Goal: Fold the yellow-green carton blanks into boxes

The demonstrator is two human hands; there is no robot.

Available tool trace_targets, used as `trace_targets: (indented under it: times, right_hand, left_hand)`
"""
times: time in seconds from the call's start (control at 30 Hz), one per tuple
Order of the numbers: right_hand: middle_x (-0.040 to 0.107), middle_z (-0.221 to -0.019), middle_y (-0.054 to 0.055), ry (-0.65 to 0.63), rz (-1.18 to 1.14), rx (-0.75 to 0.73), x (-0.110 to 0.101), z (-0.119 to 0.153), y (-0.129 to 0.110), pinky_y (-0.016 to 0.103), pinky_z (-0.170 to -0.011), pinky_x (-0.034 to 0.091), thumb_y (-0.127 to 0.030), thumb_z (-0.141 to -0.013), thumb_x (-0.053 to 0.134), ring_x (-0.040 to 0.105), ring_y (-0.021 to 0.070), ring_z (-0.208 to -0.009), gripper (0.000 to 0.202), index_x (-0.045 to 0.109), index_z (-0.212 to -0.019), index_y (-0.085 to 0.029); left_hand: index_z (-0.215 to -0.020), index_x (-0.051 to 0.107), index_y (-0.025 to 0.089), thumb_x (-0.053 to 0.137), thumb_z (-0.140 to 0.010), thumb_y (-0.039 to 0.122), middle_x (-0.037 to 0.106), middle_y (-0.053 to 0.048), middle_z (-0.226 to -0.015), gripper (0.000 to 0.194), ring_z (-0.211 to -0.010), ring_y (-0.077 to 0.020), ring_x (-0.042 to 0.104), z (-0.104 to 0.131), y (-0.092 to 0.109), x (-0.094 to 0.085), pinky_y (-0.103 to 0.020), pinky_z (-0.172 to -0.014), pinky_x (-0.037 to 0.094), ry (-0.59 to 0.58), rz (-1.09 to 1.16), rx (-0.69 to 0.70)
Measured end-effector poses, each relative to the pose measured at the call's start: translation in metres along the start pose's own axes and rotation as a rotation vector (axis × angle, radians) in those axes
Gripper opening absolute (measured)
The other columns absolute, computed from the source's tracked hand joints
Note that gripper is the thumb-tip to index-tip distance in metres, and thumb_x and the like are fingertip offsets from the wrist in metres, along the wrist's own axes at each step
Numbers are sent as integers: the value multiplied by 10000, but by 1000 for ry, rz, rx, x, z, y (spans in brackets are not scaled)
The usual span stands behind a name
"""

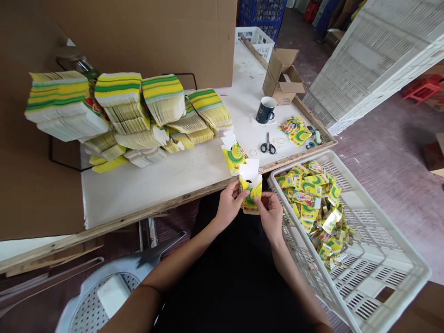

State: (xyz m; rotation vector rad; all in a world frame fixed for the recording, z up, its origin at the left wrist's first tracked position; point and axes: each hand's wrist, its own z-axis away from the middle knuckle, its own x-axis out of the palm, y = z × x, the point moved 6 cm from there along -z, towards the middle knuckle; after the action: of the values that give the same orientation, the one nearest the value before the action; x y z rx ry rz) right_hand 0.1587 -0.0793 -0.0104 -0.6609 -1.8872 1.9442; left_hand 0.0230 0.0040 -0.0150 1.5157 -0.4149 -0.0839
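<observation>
Between my two hands, over the table's front edge, is a small yellow and green printed box (pixel 252 192) with its white top flaps standing up. My left hand (pixel 231 200) grips its left side, the thumb across the front. The right side is pinched by my right hand (pixel 270 210), thumb on the front face. Just behind lies another such carton (pixel 234 156) on the table, its white flap raised. To my right, a white plastic crate (pixel 367 210) holds a heap of closed yellow boxes (pixel 308 199).
Stacks of flat yellow cartons (pixel 163 99) line the back left by a cardboard sheet (pixel 156 37). Scissors (pixel 268 144), a dark mug (pixel 266 110), yellow packets (pixel 295 131) and an open cardboard box (pixel 282 78) sit at the right. A wooden strip (pixel 194 192) edges the table (pixel 121 199).
</observation>
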Motion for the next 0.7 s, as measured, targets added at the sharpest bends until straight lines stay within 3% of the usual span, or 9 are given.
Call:
trace_targets:
  times: [0.17, 0.27, 0.37, 0.5, 0.6, 0.7]
  right_hand:
    - [685, -1014, 15, -19, -65, -59, -1, -1, -6, 289, -731, 506, -394, -829, 787, 602, 151, -785, 375, 620, -1141, -271]
    - [689, -1074, 32, -39, -112, -69, -2, -2, -11, 295, -754, 513, -405, -847, 770, 628, 162, -837, 421, 592, -1211, -288]
    - [695, -1067, 32, -52, -144, -66, -5, -3, -17, 304, -760, 516, -402, -839, 780, 642, 172, -847, 433, 601, -1220, -299]
    - [716, -1039, 30, -85, -177, -33, -6, -6, -21, 316, -745, 518, -405, -809, 809, 646, 182, -829, 469, 631, -1232, -311]
    - [717, -931, 14, -139, -157, -23, -5, -8, -23, 310, -684, 507, -415, -828, 795, 630, 179, -758, 464, 636, -1252, -316]
    - [705, -881, 19, -195, -80, -41, -3, -9, -25, 317, -668, 503, -446, -867, 751, 619, 180, -732, 312, 703, -1128, -283]
  left_hand:
    - [-1212, 650, 138, 735, -862, 448, 758, -160, -1165, 476, -1087, -294, 733, 3, 1, 3, -441, -996, 567, -152, -114, 9]
    - [-1330, 531, 168, 694, -907, 429, 750, -151, -1169, 523, -1044, -267, 748, 5, 6, 4, -378, -886, 604, -208, -87, 11]
    - [-1396, 434, 215, 676, -929, 417, 721, -137, -1223, 564, -1033, -242, 750, 6, 13, 5, -321, -816, 612, -262, -38, 51]
    - [-1409, 472, 241, 676, -931, 401, 667, -143, -1329, 545, -1077, -243, 735, 7, 18, 5, -327, -856, 611, -337, -60, 104]
    - [-1436, 481, 240, 678, -928, 383, 706, -139, -1245, 563, -1016, -240, 747, 6, 18, 2, -326, -826, 613, -362, -49, 71]
    - [-1427, 513, 226, 682, -923, 383, 750, -114, -1099, 555, -926, -225, 749, 8, 16, 1, -320, -796, 607, -388, -43, 16]
